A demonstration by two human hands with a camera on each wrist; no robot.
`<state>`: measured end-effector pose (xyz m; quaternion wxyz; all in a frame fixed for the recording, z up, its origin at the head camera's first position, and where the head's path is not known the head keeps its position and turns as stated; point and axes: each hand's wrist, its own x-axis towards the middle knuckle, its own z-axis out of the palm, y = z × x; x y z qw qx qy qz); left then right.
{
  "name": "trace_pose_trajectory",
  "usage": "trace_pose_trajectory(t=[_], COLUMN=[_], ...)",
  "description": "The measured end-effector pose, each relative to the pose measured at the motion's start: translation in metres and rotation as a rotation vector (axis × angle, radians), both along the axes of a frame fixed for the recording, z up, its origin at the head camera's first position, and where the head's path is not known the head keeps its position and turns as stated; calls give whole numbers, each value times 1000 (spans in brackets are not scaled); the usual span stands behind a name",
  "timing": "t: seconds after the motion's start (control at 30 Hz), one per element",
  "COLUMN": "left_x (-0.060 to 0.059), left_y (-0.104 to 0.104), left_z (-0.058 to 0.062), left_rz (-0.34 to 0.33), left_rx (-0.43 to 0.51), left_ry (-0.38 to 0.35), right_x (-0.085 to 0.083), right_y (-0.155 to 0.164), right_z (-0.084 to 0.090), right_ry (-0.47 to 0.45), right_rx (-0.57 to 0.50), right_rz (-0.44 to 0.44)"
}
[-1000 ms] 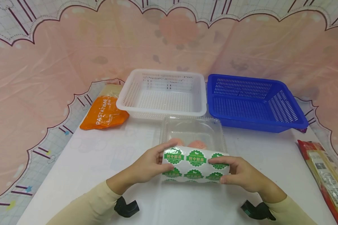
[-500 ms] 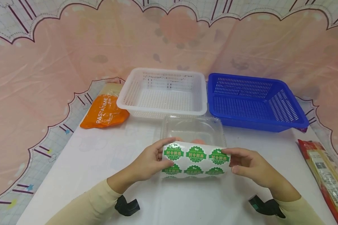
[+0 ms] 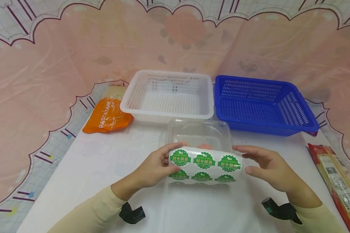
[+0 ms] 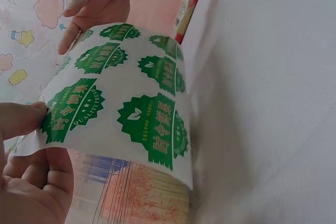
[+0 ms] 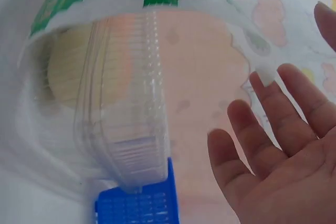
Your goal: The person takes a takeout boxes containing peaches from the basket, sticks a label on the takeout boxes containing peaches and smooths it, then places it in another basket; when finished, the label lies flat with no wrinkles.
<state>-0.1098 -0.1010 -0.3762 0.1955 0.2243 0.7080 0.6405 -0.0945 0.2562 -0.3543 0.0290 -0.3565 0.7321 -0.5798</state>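
Note:
A white sheet of round green labels (image 3: pixel 204 166) curves over the near part of a clear plastic clamshell box (image 3: pixel 201 129). My left hand (image 3: pixel 153 166) pinches the sheet's left edge between thumb and fingers; the left wrist view shows this grip (image 4: pixel 31 171) closely. Off the sheet's right edge, my right hand (image 3: pixel 275 168) has its fingers spread and nothing between thumb and fingers. In the right wrist view its fingers (image 5: pixel 270 145) are apart, with a small white patch at one fingertip. Pink-yellow round pieces (image 4: pixel 149 192) lie inside the box, partly hidden by the sheet.
Behind the box stand a white perforated basket (image 3: pixel 169 117) and a blue one (image 3: pixel 268 129). An orange pasta bag (image 3: pixel 110 115) lies at the left of the white basket. A red-edged long packet (image 3: pixel 338 184) lies along the right side of the table.
My right hand has let go of the sheet's right edge and moved right. The sheet has risen slightly, covering more of the pieces in the box. My left hand keeps its hold.

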Motion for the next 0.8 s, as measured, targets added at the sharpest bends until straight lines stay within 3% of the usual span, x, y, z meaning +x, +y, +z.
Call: trace_pose_trajectory(t=[0.27, 0.43, 0.6, 0.8], left_x=[1, 1, 2, 1], left_y=[4, 6, 8, 10], left_z=[-2, -3, -2, -2], left_rz=[-12, -16, -9, -28], left_rx=[18, -1, -27, -22], left_ry=[15, 31, 42, 52], right_x=[5, 5, 2, -1], right_y=[-24, -40, -52, -63], right_z=[11, 18, 20, 18], right_ry=[144, 246, 301, 298], right_rx=[-8, 64, 149, 164], right_rz=[-97, -138, -119, -79])
